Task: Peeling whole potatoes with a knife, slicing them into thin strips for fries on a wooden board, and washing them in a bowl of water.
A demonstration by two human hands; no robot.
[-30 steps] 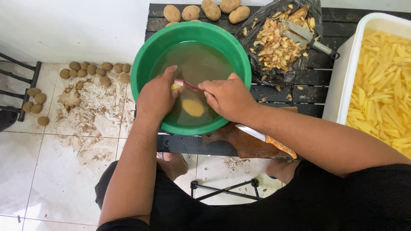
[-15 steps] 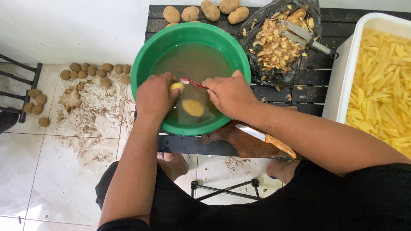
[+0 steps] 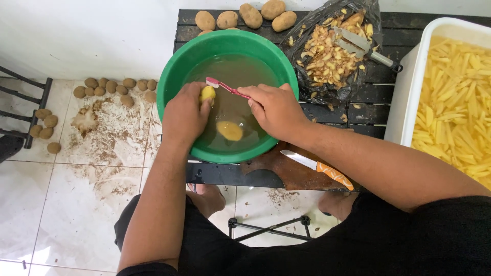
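While the left hand [image 3: 184,116] curls around a small peeled potato [image 3: 207,93] just above the murky water, the right hand [image 3: 273,110] pinches a red toothbrush [image 3: 225,88] with its bristle end resting on that potato. Both wrists bend down over the green basin [image 3: 176,66] at top centre of the frame, forearms coming up from the bottom edge. Another peeled potato [image 3: 229,130] sits underwater between the hands.
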